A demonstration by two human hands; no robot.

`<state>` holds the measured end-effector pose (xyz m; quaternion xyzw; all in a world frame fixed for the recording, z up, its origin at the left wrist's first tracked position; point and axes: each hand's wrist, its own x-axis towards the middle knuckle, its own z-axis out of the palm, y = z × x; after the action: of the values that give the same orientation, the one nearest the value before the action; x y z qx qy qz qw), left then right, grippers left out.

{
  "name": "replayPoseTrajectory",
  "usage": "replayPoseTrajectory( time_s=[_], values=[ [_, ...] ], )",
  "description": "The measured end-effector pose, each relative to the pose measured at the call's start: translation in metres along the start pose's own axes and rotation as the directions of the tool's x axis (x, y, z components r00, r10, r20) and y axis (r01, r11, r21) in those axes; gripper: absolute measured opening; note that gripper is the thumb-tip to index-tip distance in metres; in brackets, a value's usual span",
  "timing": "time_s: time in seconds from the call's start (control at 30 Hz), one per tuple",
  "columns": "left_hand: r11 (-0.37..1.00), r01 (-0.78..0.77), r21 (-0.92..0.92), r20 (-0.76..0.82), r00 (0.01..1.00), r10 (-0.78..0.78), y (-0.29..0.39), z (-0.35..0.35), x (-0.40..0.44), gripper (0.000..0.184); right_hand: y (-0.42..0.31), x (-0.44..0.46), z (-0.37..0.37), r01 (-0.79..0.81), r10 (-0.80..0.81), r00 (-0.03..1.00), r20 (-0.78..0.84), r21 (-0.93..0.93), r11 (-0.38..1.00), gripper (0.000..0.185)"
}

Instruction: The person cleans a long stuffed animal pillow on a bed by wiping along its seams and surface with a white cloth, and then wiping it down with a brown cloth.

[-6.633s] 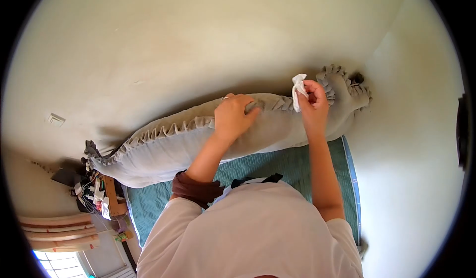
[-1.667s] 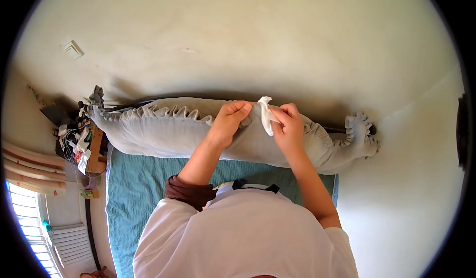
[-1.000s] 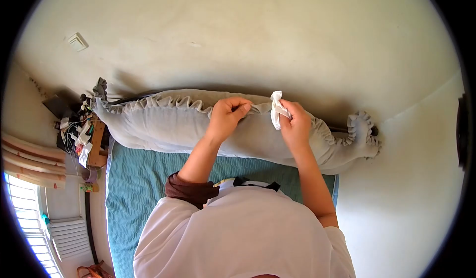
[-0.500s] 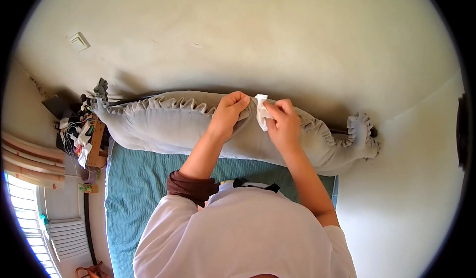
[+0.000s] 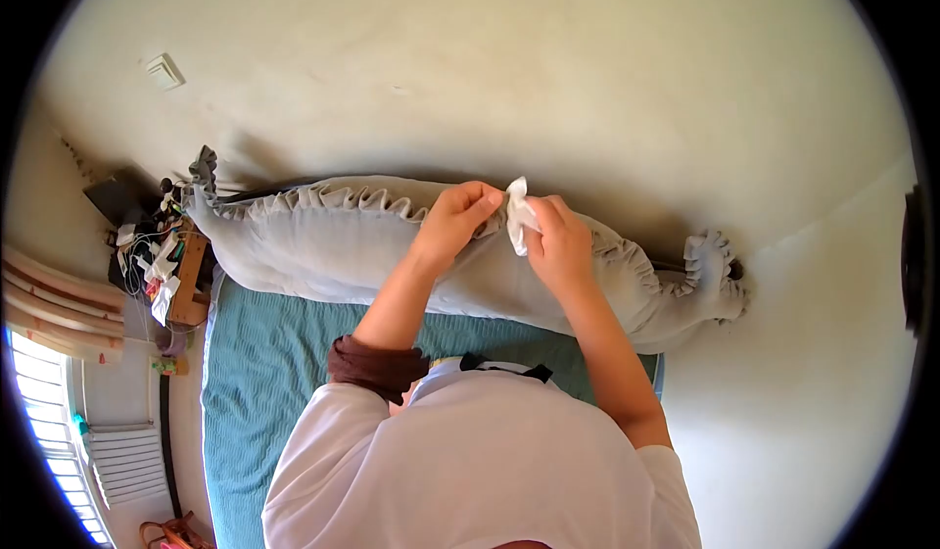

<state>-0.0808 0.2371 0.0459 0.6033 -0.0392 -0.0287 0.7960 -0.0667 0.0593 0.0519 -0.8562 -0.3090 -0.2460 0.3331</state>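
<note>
A grey headboard cover (image 5: 333,240) with a gathered ruffle stretches along the wall at the head of the bed. My left hand (image 5: 456,222) is closed at its ruffled edge, thumb pressed against the fingers, pinching the fabric near the middle. Just to the right, my right hand (image 5: 560,247) grips a crumpled white tissue (image 5: 517,218), which sticks up between the two hands in front of the cover. The fingertips of the right hand are partly hidden behind the tissue.
Below the cover lies a bed with a teal ribbed sheet (image 5: 264,373). A wooden stand (image 5: 189,280) with cables and small items is at the left. A light switch (image 5: 164,72) sits on the wall above. A curtain (image 5: 64,304) hangs at far left.
The white tissue has become more bunched, and its top end now leans up beside my left thumb. My right fingers have closed in more around it. My left hand stays at the ruffle.
</note>
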Motion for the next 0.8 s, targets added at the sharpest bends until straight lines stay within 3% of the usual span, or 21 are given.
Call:
replayPoseTrajectory(
  time_s=[0.03, 0.07, 0.1, 0.17, 0.2, 0.23, 0.3, 0.37, 0.4, 0.43, 0.47, 0.5, 0.6, 0.67, 0.7, 0.77, 0.8],
  values=[
    [0.995, -0.024, 0.101, -0.024, 0.999, 0.027, 0.002, 0.003, -0.004, 0.020, 0.004, 0.001, 0.000, -0.071, 0.072, 0.997, -0.014, 0.022, 0.997, 0.016],
    [0.853, -0.296, 0.431, 0.010, 0.946, 0.323, -0.003, 0.003, -0.007, 0.030, 0.008, 0.002, 0.002, -0.143, 0.144, 0.989, -0.022, 0.047, 0.989, 0.011],
    [0.853, -0.292, 0.432, 0.001, 0.946, 0.323, -0.007, 0.002, -0.007, 0.030, 0.012, 0.003, 0.005, -0.139, 0.140, 0.990, -0.016, 0.051, 0.989, 0.011],
    [0.835, -0.080, 0.545, -0.069, 0.988, 0.139, -0.017, -0.003, -0.005, 0.033, 0.023, 0.004, 0.018, -0.290, 0.308, 0.950, -0.056, 0.209, 0.934, 0.011],
    [0.897, -0.065, 0.438, -0.106, 0.987, 0.124, -0.020, -0.006, -0.003, 0.024, 0.025, 0.008, 0.022, -0.385, 0.443, 0.895, -0.058, 0.403, 0.830, 0.018],
    [0.897, -0.065, 0.437, -0.107, 0.987, 0.123, -0.022, -0.010, -0.001, 0.024, 0.029, 0.012, 0.020, -0.385, 0.443, 0.895, -0.057, 0.402, 0.830, 0.018],
    [0.999, 0.043, -0.023, -0.019, 0.999, -0.043, -0.021, -0.017, 0.003, 0.018, 0.034, 0.021, 0.006, -0.381, 0.502, 0.854, -0.135, 0.494, 0.782, 0.022],
    [0.997, 0.068, -0.019, -0.030, 0.997, -0.069, -0.016, -0.018, 0.009, 0.016, 0.024, 0.022, -0.005, -0.378, 0.483, 0.873, -0.069, 0.530, 0.759, 0.012],
    [0.995, 0.098, -0.011, -0.035, 0.995, -0.098, -0.014, -0.017, 0.010, 0.016, 0.012, 0.023, -0.005, -0.178, 0.241, 0.958, -0.156, 0.335, 0.925, 0.019],
    [0.995, 0.096, -0.011, -0.032, 0.995, -0.097, -0.012, -0.014, 0.010, 0.016, 0.000, 0.022, -0.004, 0.049, -0.028, 0.982, -0.186, 0.110, 0.993, 0.031],
    [0.994, 0.082, -0.073, -0.032, 0.996, -0.085, -0.010, -0.011, 0.010, 0.016, -0.011, 0.015, -0.003, 0.039, -0.039, 0.999, -0.004, 0.084, 0.996, 0.050],
    [0.989, 0.069, -0.133, -0.034, 0.997, -0.074, -0.009, -0.008, 0.011, 0.016, -0.013, 0.011, 0.006, 0.061, -0.061, 0.997, 0.040, 0.007, 0.998, 0.047],
    [0.989, 0.063, -0.136, -0.020, 0.998, -0.066, -0.012, -0.013, 0.012, 0.017, 0.025, 0.014, 0.012, 0.056, -0.056, 0.998, 0.009, -0.007, 0.998, 0.043],
    [0.990, 0.070, -0.126, 0.032, 0.997, -0.066, -0.011, -0.015, 0.009, 0.017, 0.050, 0.008, 0.011, -0.118, 0.118, 0.993, -0.022, 0.018, 0.993, 0.040],
    [0.989, 0.061, -0.136, 0.028, 0.998, -0.058, -0.013, -0.015, 0.015, 0.017, 0.047, 0.015, 0.006, -0.107, 0.107, 0.994, -0.016, 0.012, 0.994, 0.040],
    [0.989, 0.074, -0.125, -0.034, 0.996, -0.079, -0.019, -0.016, 0.016, 0.015, 0.017, 0.023, -0.011, -0.190, 0.220, 0.964, -0.153, 0.188, 0.964, 0.040],
    [0.989, 0.079, -0.125, -0.034, 0.996, -0.084, -0.010, -0.007, 0.011, 0.015, 0.002, 0.028, -0.011, -0.106, 0.158, 0.971, -0.180, 0.269, 0.957, 0.042]
  ],
)
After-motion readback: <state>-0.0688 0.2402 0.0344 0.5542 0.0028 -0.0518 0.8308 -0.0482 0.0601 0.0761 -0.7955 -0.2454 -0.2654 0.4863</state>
